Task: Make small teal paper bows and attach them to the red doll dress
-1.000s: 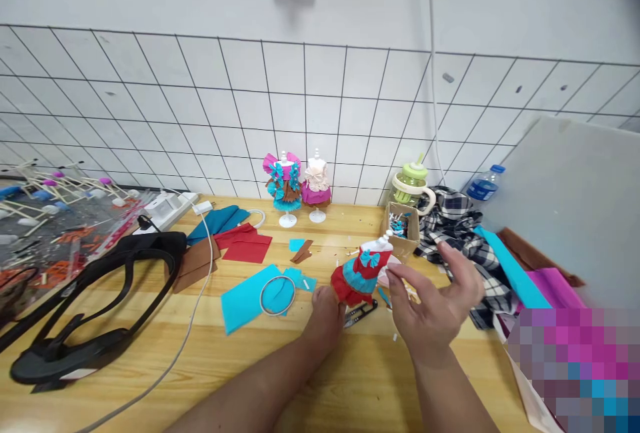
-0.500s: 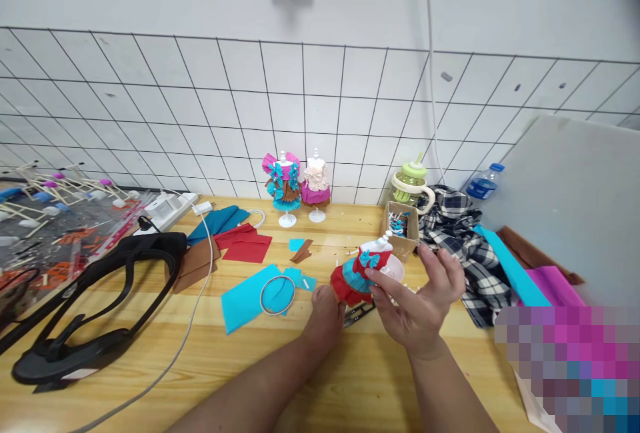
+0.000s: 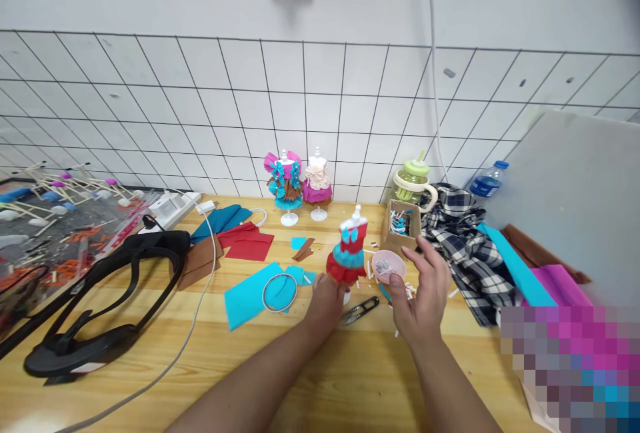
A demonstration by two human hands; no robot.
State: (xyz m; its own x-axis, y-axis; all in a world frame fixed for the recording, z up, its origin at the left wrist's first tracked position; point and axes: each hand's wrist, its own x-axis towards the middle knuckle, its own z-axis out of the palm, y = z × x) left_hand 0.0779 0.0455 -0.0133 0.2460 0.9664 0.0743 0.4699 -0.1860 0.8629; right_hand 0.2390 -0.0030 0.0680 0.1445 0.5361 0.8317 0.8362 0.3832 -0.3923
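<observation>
A small white dress form (image 3: 353, 246) wears a red and turquoise dress with a turquoise bow, and it stands nearly upright. My left hand (image 3: 327, 300) is closed round its lower part, just under the red skirt. To the right, my right hand (image 3: 423, 290) is raised with fingers apart and nothing between them, near a pink dish (image 3: 389, 266) of small pieces. Black thread snips (image 3: 361, 311) lie between the hands. Turquoise paper (image 3: 247, 296) with a hoop (image 3: 280, 293) on it lies left of my left hand.
Two dressed forms (image 3: 285, 183) stand by the tiled wall. A cardboard box (image 3: 401, 236), a green-lidded cup (image 3: 414, 180) and plaid cloth (image 3: 457, 233) are at the right. Black headgear (image 3: 105, 346), a white cable and folded red paper (image 3: 250, 245) lie left.
The dress form has swung from a rightward lean to nearly upright and moved left. My right hand has let go of it and drawn back, uncovering the dish and snips.
</observation>
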